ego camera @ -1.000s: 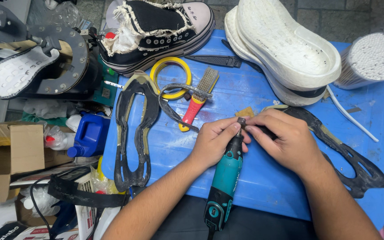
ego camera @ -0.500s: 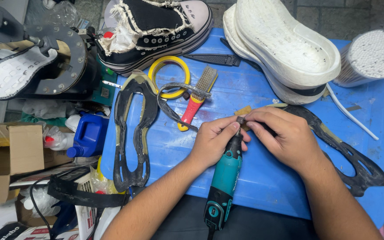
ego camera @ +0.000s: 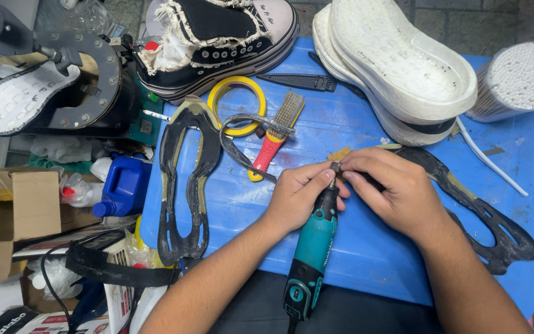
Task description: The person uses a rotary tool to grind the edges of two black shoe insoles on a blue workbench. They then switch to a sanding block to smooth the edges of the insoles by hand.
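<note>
head view: left hand [ego camera: 298,198] clasps teal rotary tool [ego camera: 310,253], rigid, likely light, gripped near nose; right hand [ego camera: 397,195] pinches its tip.

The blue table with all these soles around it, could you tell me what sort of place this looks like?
Most likely a shoe repair workshop: detached white soles and a black sneaker lie on the blue table, and both hands work on a teal rotary tool.

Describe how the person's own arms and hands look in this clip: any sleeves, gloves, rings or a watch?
Both forearms are bare right to the bottom edge of the view, with no sleeve showing. The left hand and right hand wear no gloves. No ring, watch or wristband shows on the fingers or wrists. Nails look short.
</note>
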